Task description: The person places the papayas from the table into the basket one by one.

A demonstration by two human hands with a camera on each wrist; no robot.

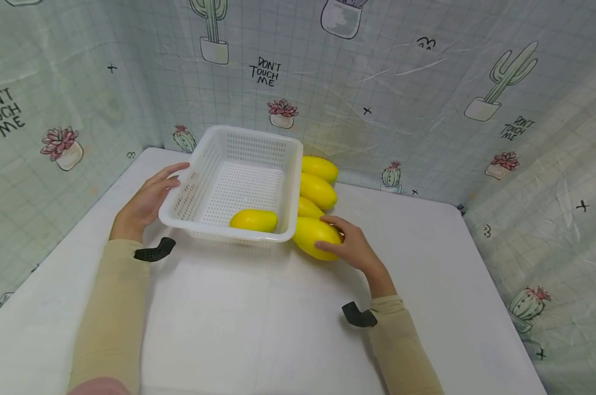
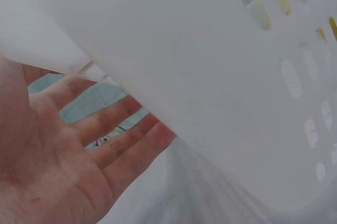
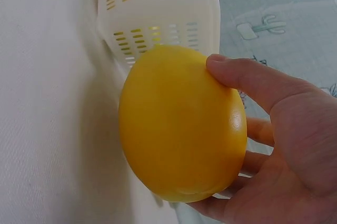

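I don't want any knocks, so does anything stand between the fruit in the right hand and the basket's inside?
Yes: the basket's right wall, beside the yellow fruit. Nothing visible covers the basket's open top.

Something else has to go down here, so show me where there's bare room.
The table is bare in front of the basket, between the sleeves, and right of the right hand. Inside the basket, the floor is free behind the lone fruit. Crowded: the basket's right side, with four fruits, and its left rim, where the left hand is.
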